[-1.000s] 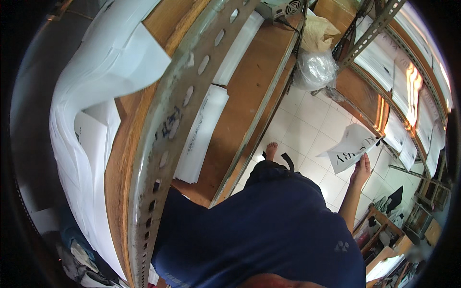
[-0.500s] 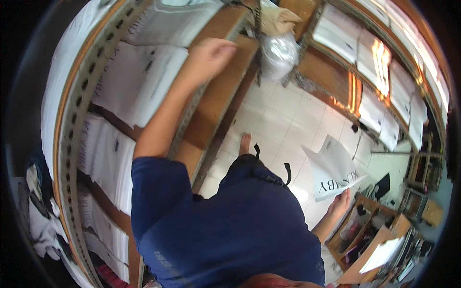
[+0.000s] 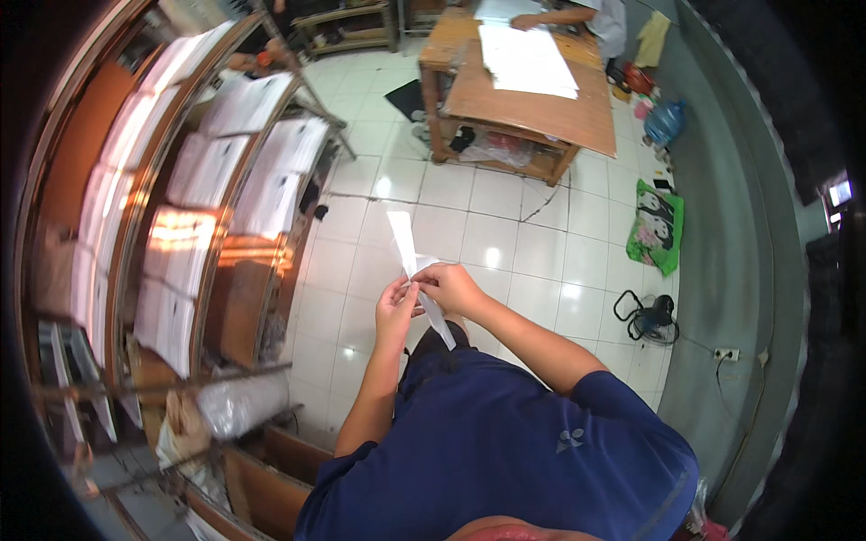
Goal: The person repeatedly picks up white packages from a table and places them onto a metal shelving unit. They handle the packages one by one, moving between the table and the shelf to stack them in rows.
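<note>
In front of my body, both hands meet on a thin white sheet (image 3: 403, 239). I see it almost edge-on, as a narrow bent strip that sticks out above and below my fingers. My left hand (image 3: 393, 308) pinches it near the middle. Right beside it, my right hand (image 3: 451, 287) grips the same sheet, its fingertips close to the left ones. Whether the sheet is paper or plastic I cannot make out.
Shelves with stacked white sheets (image 3: 198, 171) stand at the left. A wooden table (image 3: 541, 117) bears white sheets ahead, with another person's hand (image 3: 526, 21) on them. At the right are a black fan (image 3: 654, 316), a green package (image 3: 656, 227) and a blue water bottle (image 3: 665, 122).
I have turned to the right, away from the near shelf. My left hand has left the shelf and joined my right hand on the sheet, now in front of my body.
</note>
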The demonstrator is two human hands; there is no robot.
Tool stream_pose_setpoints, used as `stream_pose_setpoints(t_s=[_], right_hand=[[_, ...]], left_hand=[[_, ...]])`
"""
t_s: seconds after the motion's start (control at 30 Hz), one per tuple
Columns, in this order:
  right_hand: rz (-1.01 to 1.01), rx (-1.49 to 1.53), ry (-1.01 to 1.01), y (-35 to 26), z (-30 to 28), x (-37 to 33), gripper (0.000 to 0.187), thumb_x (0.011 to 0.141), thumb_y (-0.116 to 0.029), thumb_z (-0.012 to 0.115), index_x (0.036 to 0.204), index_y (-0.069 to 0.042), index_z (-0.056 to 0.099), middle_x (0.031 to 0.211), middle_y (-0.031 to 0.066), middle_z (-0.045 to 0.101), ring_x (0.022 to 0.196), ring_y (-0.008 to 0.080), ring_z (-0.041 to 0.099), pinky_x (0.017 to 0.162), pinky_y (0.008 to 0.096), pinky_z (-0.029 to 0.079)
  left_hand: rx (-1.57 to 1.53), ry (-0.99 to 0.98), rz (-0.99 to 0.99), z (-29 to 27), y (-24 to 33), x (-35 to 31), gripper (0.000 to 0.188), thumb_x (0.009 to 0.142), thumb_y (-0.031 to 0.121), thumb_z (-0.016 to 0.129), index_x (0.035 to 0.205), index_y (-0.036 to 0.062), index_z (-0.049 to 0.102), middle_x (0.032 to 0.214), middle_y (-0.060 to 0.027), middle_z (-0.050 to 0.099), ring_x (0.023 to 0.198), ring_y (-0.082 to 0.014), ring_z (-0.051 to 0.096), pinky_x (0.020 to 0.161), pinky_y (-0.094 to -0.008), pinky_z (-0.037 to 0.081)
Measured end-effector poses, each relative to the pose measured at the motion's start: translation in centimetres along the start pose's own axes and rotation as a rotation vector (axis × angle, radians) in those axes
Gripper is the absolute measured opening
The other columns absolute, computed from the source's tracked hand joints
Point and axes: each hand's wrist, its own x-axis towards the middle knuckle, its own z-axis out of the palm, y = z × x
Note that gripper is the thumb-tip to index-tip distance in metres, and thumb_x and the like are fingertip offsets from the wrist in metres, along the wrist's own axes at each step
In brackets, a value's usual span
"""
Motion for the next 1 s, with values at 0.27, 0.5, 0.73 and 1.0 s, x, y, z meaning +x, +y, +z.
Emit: stream_pose_setpoints(t_s=[0.27,0.5,0.73,1.0], right_hand=[[0.148,-0.299,-0.037,7.5,-6.0,13.9,0.023,0.081,-0.021,0.062,0.096,-0.007,0.071,0.088,0.0155,0.068,0.082,0.0295,0.066,0.075,0.0377,0.052],[0.324,0.038,-0.1,9.0,-12.0,24.9,0.024,0.085,-0.02,0.065,0.102,-0.004,0.069,0.09,0.0103,0.07,0.081,0.0172,0.066,0.074,0.0299,0.051],[0.363,-0.24,0.325,15.5,-26.3,34.1,0.04,0.082,-0.028,0.069,0.115,-0.006,0.062,0.094,0.0129,0.067,0.076,0.0196,0.065,0.068,0.0345,0.053],[-0.046,-0.835,0.439,28.9,-49.9,51.3,0.032,0.083,-0.013,0.057,0.112,0.001,0.061,0.114,0.0228,0.06,0.106,0.0361,0.057,0.093,0.042,0.045]], left_hand=[[0.319,-0.086,-0.097,3.8,1.5,19.0,0.03,0.088,0.023,0.066,0.101,-0.004,0.064,0.081,-0.0065,0.068,0.066,-0.0119,0.064,0.057,-0.0227,0.05],[0.477,-0.222,0.046,4.6,6.0,32.1,0.023,0.085,0.014,0.063,0.094,-0.0067,0.065,0.078,-0.0113,0.07,0.067,-0.0142,0.066,0.06,-0.0258,0.05],[0.317,0.156,-0.055,3.3,7.6,35.6,0.024,0.087,0.014,0.064,0.099,-0.0068,0.063,0.081,-0.0083,0.067,0.069,-0.0103,0.061,0.061,-0.0229,0.049],[0.139,0.528,0.025,8.4,6.4,32.4,0.02,0.091,0.014,0.062,0.097,-0.0049,0.062,0.08,-0.0049,0.065,0.066,-0.0082,0.058,0.059,-0.0212,0.047]])
